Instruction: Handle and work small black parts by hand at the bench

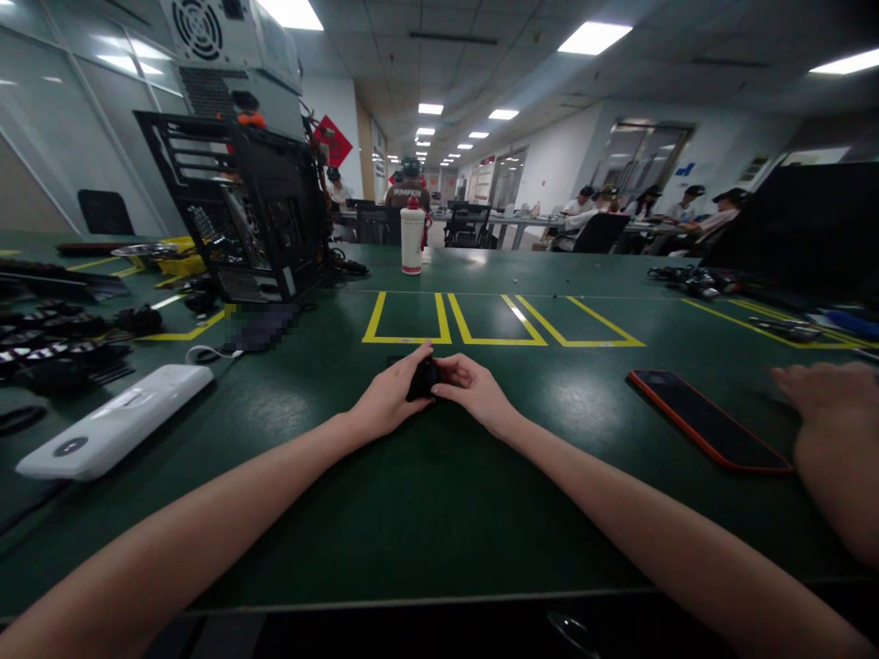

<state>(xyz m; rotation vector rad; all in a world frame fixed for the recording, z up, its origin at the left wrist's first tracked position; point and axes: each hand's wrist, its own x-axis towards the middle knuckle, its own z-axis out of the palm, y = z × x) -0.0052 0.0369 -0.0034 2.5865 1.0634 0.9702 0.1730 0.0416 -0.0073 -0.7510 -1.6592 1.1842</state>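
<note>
Between my two hands is a small black object (421, 381) close to the green tabletop (439, 513); its exact kind does not show. My left hand (393, 395) wraps round its left side, thumb and fingers closed on it. From the right, my right hand (473, 389) pinches its edge with thumb and fingertips. Both hands cover much of the object. Just beyond them, yellow tape (405, 341) marks several open-ended boxes on the table.
An open computer case (275, 220) stands at the left, near a white power strip (116, 426) and a pile of dark cables. A white cup (412, 240) stands behind the tape. At right lie an orange-edged phone (710, 421) and another person's hand (834, 430).
</note>
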